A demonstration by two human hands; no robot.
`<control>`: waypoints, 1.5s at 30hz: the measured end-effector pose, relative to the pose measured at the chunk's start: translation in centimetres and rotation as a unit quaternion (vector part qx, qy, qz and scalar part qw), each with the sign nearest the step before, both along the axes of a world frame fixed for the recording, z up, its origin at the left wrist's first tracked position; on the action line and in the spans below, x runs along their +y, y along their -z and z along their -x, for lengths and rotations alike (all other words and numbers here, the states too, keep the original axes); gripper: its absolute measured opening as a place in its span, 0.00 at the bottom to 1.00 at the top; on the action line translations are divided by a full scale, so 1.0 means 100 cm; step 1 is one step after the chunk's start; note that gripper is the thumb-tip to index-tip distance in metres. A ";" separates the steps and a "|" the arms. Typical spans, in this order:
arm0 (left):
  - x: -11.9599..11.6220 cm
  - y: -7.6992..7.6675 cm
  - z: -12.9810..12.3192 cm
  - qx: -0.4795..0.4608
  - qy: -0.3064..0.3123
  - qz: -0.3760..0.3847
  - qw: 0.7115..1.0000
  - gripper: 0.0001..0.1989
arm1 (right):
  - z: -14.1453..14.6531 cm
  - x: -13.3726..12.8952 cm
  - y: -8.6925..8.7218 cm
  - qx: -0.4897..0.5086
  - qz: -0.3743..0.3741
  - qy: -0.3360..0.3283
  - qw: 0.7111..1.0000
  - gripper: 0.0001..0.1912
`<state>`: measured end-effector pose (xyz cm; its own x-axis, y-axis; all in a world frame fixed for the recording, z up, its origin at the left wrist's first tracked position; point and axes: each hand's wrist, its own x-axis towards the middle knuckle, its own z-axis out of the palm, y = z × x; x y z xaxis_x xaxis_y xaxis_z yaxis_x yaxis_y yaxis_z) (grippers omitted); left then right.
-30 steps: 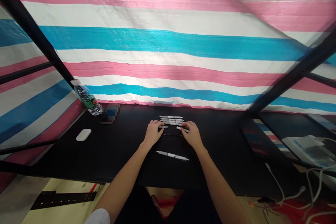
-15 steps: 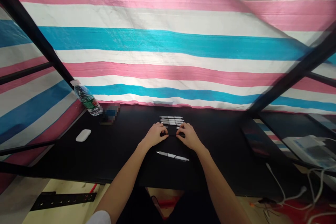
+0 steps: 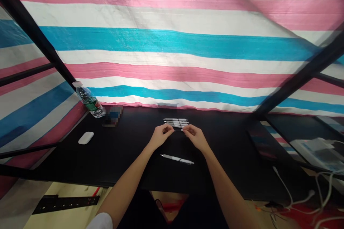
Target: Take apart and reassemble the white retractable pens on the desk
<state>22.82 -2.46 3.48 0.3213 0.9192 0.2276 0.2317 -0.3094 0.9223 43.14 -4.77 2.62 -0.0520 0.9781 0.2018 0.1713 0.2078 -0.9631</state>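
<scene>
Both hands are pinched close together over the middle of the black table, just in front of a row of several white pens (image 3: 176, 123) lying side by side. My left hand (image 3: 160, 136) has thumb and forefinger together, with a tiny pale bit at the tips. A small whitish piece shows at the pinched fingertips of my right hand (image 3: 195, 136). What each hand holds is too small to name, and a narrow dark gap separates the fingertips. Nearer my body, a single white pen (image 3: 177, 159) lies slightly slanted on the table, apart from both hands.
On the left of the black table (image 3: 113, 164) are a clear water bottle (image 3: 92, 103), a white rounded case (image 3: 86, 137) and a blurred-out item (image 3: 113, 116). White cables (image 3: 291, 196) hang at the right. Striped sheeting (image 3: 172, 44) and black frame bars surround the table.
Thumbs and forefingers have closed into tighter pinches. The left fingertips have shifted slightly right and away from my body; the right fingertips have also moved a little farther away. The pens have stayed put.
</scene>
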 end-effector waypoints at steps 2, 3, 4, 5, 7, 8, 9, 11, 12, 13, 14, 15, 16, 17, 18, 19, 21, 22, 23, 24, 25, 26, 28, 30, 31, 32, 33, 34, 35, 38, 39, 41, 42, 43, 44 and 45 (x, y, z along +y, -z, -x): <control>0.001 0.001 0.000 -0.056 0.008 0.047 0.997 0.11 | 0.000 0.000 -0.001 0.050 0.037 -0.011 0.998 0.13; 0.001 0.001 0.000 -0.077 0.013 0.066 0.995 0.12 | 0.000 0.000 -0.002 0.061 0.050 -0.013 0.997 0.14; 0.002 0.001 0.000 -0.093 0.016 0.082 0.992 0.12 | 0.000 0.000 -0.003 0.063 0.059 -0.013 0.996 0.15; 0.002 0.001 0.000 -0.105 0.018 0.094 0.990 0.12 | 0.000 0.000 -0.004 0.060 0.063 -0.011 0.996 0.15; 0.002 0.000 0.000 -0.122 0.016 0.109 0.986 0.13 | 0.000 0.000 -0.005 0.044 0.063 -0.013 0.997 0.16; 0.002 0.000 0.000 -0.126 0.012 0.114 0.985 0.13 | 0.000 -0.001 -0.006 0.036 0.062 -0.017 0.997 0.16; 0.002 0.000 0.000 -0.126 0.008 0.114 0.985 0.13 | 0.000 -0.002 -0.007 0.028 0.063 -0.023 0.997 0.17; 0.002 -0.001 0.000 -0.116 0.004 0.108 0.987 0.13 | 0.000 -0.003 -0.009 0.015 0.073 -0.041 0.996 0.17; 0.002 -0.001 0.000 -0.109 0.002 0.102 0.989 0.13 | 0.000 -0.004 -0.010 0.012 0.079 -0.052 0.995 0.17; 0.002 -0.001 0.000 -0.103 0.002 0.096 0.990 0.13 | 0.001 -0.005 -0.011 0.009 0.084 -0.065 0.994 0.18; 0.002 -0.001 0.000 -0.099 0.002 0.091 0.991 0.13 | 0.001 -0.005 -0.011 0.006 0.086 -0.077 0.993 0.18; 0.002 0.000 0.001 -0.096 0.001 0.089 0.991 0.13 | 0.001 -0.005 -0.010 0.004 0.086 -0.090 0.992 0.18; 0.003 0.000 0.001 -0.095 0.001 0.087 0.992 0.13 | 0.002 -0.005 -0.009 0.001 0.084 -0.100 0.991 0.18; 0.003 0.001 0.001 -0.096 0.001 0.088 0.992 0.13 | 0.002 -0.005 -0.007 -0.004 0.085 -0.106 0.991 0.18; 0.003 0.001 0.001 -0.100 0.002 0.090 0.991 0.13 | 0.003 -0.004 -0.006 -0.010 0.088 -0.110 0.990 0.18; 0.003 0.002 0.002 -0.107 0.006 0.093 0.990 0.13 | 0.003 -0.004 -0.004 -0.016 0.093 -0.113 0.989 0.18; 0.004 0.002 0.002 -0.129 0.015 0.107 0.986 0.13 | 0.004 -0.004 -0.001 -0.023 0.102 -0.113 0.988 0.19; 0.004 0.003 0.002 -0.141 0.022 0.116 0.983 0.13 | 0.004 -0.004 0.000 -0.024 0.103 -0.110 0.988 0.19; 0.003 0.003 0.001 -0.152 0.028 0.125 0.980 0.13 | 0.004 -0.003 0.001 -0.025 0.101 -0.107 0.989 0.19; 0.003 0.003 0.001 -0.160 0.031 0.134 0.978 0.14 | 0.004 -0.003 0.001 -0.026 0.099 -0.101 0.990 0.19; 0.003 0.003 0.001 -0.165 0.032 0.141 0.976 0.14 | 0.004 -0.003 0.001 -0.027 0.098 -0.096 0.990 0.19; 0.003 0.003 0.000 -0.169 0.028 0.145 0.975 0.14 | 0.004 -0.003 0.001 -0.029 0.097 -0.091 0.991 0.19; 0.004 0.003 -0.001 -0.179 0.014 0.145 0.973 0.14 | 0.004 -0.003 0.000 -0.032 0.096 -0.082 0.992 0.20; 0.005 0.002 -0.001 -0.199 -0.010 0.144 0.969 0.14 | 0.004 -0.002 0.001 -0.028 0.087 -0.070 0.993 0.20; 0.006 0.002 -0.001 -0.212 -0.025 0.145 0.966 0.15 | 0.004 -0.001 0.001 -0.024 0.081 -0.064 0.994 0.19; 0.006 0.002 -0.001 -0.224 -0.040 0.147 0.963 0.16 | 0.003 -0.001 0.002 -0.017 0.075 -0.058 0.995 0.19; 0.007 0.002 0.000 -0.235 -0.055 0.149 0.959 0.16 | 0.003 0.000 0.003 -0.008 0.071 -0.052 0.996 0.19; 0.008 0.002 0.001 -0.244 -0.068 0.151 0.955 0.17 | 0.002 0.001 0.004 0.003 0.070 -0.048 0.996 0.19; 0.009 0.002 0.002 -0.251 -0.078 0.151 0.953 0.18 | 0.001 0.001 0.004 0.014 0.072 -0.043 0.996 0.19; 0.010 0.003 0.004 -0.255 -0.089 0.154 0.951 0.21 | 0.000 0.003 0.006 0.040 0.078 -0.031 0.996 0.20; 0.010 0.003 0.004 -0.249 -0.088 0.156 0.952 0.22 | 0.000 0.003 0.007 0.047 0.080 -0.028 0.995 0.20; 0.010 0.003 0.004 -0.234 -0.084 0.161 0.955 0.22 | 0.000 0.004 0.007 0.059 0.079 -0.022 0.995 0.19; 0.009 0.003 0.003 -0.228 -0.079 0.163 0.957 0.22 | 0.000 0.004 0.007 0.064 0.076 -0.020 0.995 0.18; 0.008 0.002 0.003 -0.225 -0.074 0.164 0.958 0.22 | 0.000 0.004 0.008 0.065 0.070 -0.018 0.995 0.17; 0.007 0.002 0.002 -0.225 -0.068 0.166 0.958 0.21 | 0.000 0.004 0.008 0.064 0.064 -0.017 0.996 0.17; 0.007 0.001 0.002 -0.226 -0.062 0.169 0.957 0.19 | 0.000 0.005 0.008 0.062 0.059 -0.015 0.996 0.16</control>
<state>22.63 -1.79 3.34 0.1433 0.9897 0.0011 -0.1985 0.0277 0.9797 43.18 -4.32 1.82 -0.0644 0.9936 0.0929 0.0449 0.0959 -0.9944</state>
